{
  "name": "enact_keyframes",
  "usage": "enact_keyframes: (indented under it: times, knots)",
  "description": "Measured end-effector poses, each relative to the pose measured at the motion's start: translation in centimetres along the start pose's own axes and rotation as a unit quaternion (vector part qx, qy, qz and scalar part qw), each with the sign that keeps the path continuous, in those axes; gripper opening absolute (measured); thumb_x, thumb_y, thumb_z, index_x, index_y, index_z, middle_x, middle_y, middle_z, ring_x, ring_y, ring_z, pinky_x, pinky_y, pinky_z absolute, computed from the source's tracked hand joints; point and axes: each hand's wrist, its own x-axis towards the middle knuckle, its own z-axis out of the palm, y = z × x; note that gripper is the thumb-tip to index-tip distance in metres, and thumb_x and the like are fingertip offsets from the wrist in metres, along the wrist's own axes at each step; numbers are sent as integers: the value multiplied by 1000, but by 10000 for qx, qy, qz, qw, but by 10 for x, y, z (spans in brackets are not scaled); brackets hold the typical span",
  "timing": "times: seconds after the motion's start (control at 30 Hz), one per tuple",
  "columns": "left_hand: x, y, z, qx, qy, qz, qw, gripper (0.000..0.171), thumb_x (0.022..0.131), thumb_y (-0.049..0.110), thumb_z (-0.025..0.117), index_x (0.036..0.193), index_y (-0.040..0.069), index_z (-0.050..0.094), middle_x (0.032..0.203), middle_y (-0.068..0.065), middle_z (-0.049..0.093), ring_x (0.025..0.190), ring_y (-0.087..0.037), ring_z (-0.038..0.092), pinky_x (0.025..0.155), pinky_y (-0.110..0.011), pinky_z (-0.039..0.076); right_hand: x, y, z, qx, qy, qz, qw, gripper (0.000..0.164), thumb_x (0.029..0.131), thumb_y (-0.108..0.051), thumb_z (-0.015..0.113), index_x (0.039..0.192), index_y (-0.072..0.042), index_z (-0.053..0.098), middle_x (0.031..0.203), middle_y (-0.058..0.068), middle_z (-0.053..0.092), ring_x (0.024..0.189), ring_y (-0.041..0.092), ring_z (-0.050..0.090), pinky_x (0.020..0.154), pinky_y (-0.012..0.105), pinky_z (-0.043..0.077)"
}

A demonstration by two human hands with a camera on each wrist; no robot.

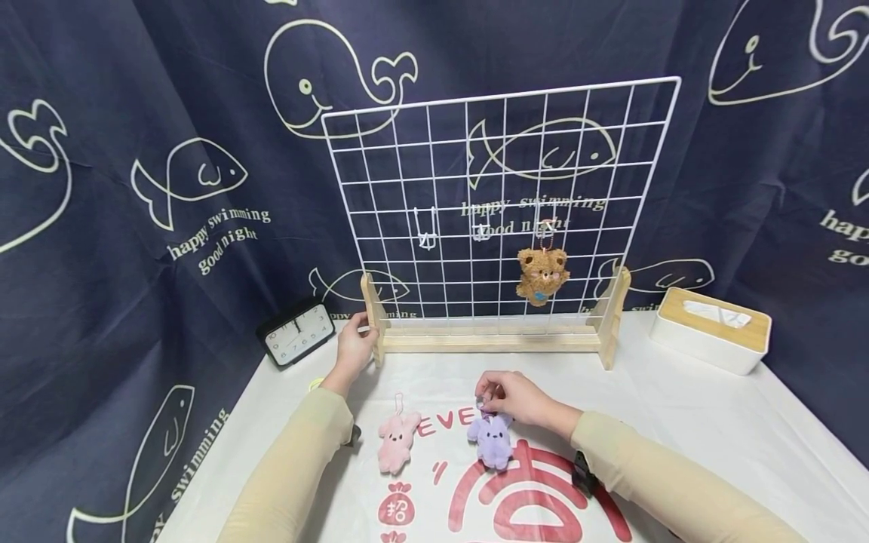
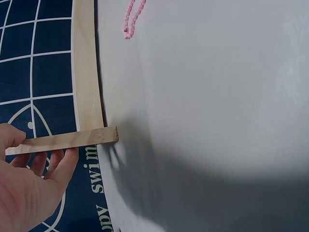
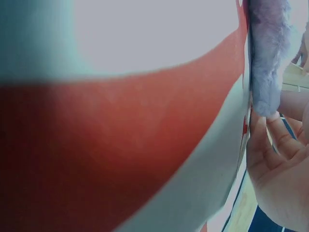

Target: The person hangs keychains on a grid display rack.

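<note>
My left hand grips the left wooden foot of a white wire grid rack; in the left wrist view, the thumb lies on one side of this wooden bar and the fingers on the other. With thumb and fingertips, my right hand pinches the top of a purple plush keychain, low over the printed tablecloth. Its fuzzy body shows at the edge of the right wrist view. Between the forearms lies a pink plush keychain, its bead loop pointing towards the rack.
From the right hook on the grid hangs a brown bear keychain. Two more white hooks, a left one and a middle one, carry nothing. A black clock stands left, a tissue box right.
</note>
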Motion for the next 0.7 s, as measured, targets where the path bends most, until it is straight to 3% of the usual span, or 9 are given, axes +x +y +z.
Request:
enact_keyframes:
  times: [0.4,0.7]
  knots:
    - [-1,-2,1,68,87,99,9999,42,94,-3,59,136,-4,56,131,-26,59,116,-43,63,101,-46,57,-5,-3,-4,657,143,33,9977,18,89,7,69,99,-7,67,89,4,64,71,11,62,49,20,50]
    - [0,-4,1,84,79,116,9999,39,95,-2,59,134,-2,57,132,-25,59,117,-42,62,101,-47,56,-6,-8,-8,727,389,-62,9966,15,92,1,70,102,-10,68,91,1,64,64,11,62,40,21,46]
